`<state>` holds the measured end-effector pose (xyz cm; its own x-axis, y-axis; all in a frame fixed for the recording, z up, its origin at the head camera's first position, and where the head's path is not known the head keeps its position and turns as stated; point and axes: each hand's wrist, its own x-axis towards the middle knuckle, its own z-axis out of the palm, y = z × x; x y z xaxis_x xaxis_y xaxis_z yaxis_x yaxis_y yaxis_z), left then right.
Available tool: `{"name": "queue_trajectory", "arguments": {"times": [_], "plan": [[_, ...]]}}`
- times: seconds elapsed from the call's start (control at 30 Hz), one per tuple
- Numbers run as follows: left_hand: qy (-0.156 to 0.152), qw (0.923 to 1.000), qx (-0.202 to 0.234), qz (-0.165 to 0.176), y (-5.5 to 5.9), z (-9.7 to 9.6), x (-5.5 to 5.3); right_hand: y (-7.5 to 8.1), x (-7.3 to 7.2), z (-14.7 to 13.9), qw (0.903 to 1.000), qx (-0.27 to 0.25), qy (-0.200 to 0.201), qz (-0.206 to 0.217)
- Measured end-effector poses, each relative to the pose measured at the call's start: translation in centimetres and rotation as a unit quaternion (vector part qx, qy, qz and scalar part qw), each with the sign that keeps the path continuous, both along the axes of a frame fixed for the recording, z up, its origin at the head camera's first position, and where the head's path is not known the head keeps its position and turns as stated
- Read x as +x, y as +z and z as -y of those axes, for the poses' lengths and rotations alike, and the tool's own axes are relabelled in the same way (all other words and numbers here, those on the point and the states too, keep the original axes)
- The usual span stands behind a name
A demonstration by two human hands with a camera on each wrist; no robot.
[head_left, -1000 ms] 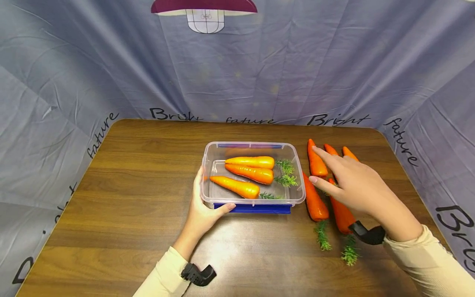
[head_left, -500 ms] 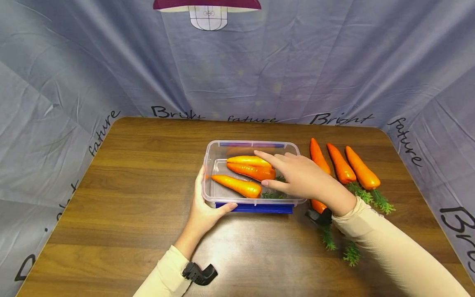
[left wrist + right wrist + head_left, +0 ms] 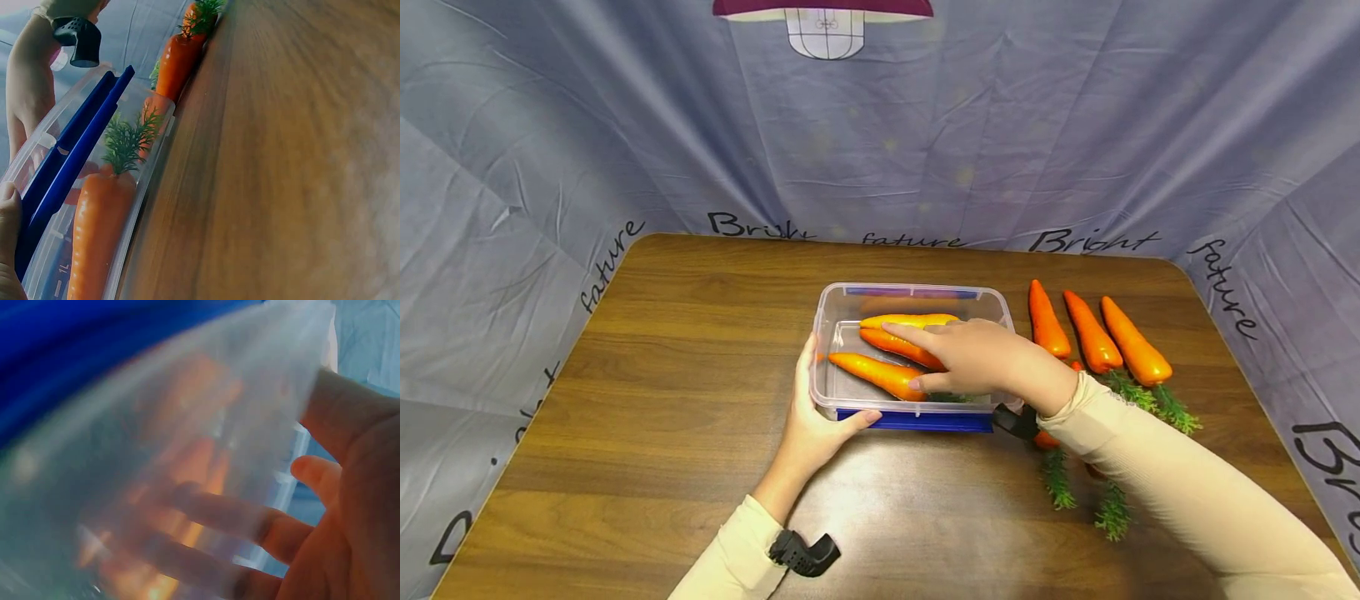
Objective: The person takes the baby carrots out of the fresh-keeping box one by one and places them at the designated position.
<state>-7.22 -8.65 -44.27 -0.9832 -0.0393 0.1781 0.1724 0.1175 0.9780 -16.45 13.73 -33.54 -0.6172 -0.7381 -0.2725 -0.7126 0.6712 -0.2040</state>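
Note:
A clear plastic food container [image 3: 831, 404] with blue side latches stands mid-table. Inside lie three carrots: a yellow-orange one [image 3: 898, 320] at the back, a deeper orange one [image 3: 895, 346] in the middle, and another [image 3: 876, 373] nearest the front. My left hand [image 3: 808, 425] holds the container at its front left corner, thumb on the blue latch [image 3: 69, 156]. My right hand [image 3: 977, 354] reaches down inside, its spread fingers over the middle carrot and thumb beside the front one. Through the cloudy wall in the right wrist view, its fingers [image 3: 231, 512] look extended and apart near the carrots.
Right of the container lie more carrots with green tops, among them a red-orange one [image 3: 1048, 321], a second [image 3: 1090, 333] and a lighter one [image 3: 1133, 342]. Others are partly hidden under my right forearm. A grey printed curtain [image 3: 880, 167] closes off the table's back and sides.
My right hand has moved left from above the loose carrots on the right and down into the container. My left hand has kept its hold; the carrots look unmoved.

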Motion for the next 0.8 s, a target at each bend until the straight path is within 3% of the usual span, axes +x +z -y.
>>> {"name": "queue_trajectory", "arguments": {"times": [0.23, 0.8], "plan": [[-0.003, 1.0, -0.001, -0.002, 0.1, 0.0, 0.0, -1.4, 0.0, 0.3, 0.9993, -0.007, 0.004, 0.035], [0.005, 0.9998, -0.016, -0.007, 0.1, 0.0, 0.0, -3.9, -0.2, 1.7, 0.9988, -0.012, 0.042, -0.023]]}}
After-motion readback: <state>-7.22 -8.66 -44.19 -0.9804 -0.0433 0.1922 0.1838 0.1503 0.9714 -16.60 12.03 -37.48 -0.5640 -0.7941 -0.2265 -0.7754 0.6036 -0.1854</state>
